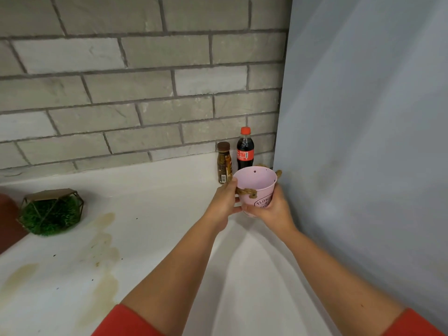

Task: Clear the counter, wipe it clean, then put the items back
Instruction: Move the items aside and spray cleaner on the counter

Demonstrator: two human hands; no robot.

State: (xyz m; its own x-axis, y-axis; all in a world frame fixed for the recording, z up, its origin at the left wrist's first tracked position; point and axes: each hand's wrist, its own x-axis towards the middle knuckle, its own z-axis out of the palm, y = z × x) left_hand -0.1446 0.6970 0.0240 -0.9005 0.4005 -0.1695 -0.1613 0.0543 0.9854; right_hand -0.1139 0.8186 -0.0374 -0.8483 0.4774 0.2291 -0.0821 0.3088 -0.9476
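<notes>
1. The pink bucket [257, 187] is at the back right of the white tabletop [157, 190], close to the corner, upright with its open mouth showing an empty inside. Its base is hidden by the hands, so I cannot tell whether it rests on the tabletop or is raised off it.
2. It has 2 rope handles [247, 191], and dark lettering on its wall is partly covered.
3. The left hand [224, 202] grips the bucket's left side: the thumb lies up by the rim beside 1 rope handle, and the fingers curl round the wall beneath.
4. The right hand [274, 209] grips the lower right side, with its fingers wrapped round the wall over part of the lettering.
5. Just behind the bucket stand 2 upright bottles side by side: a cola bottle [245, 151] with a red cap, and to its left a shorter brown coffee-drink bottle [223, 163] with a brown cap.
6. Both bottles stand against the grey brick wall [145, 81], near the plain grey-blue panel [363, 117] on the right.
7. Yellowish stains [101, 241] and small dark specks mark the tabletop's left half, well apart from the bucket.
8. Far left sits a green moss ball [52, 214] in a gold wire frame, with a dark reddish-brown object [8, 221] at the edge beside it.
9. Red sleeves [126, 322] cover both upper arms.
</notes>
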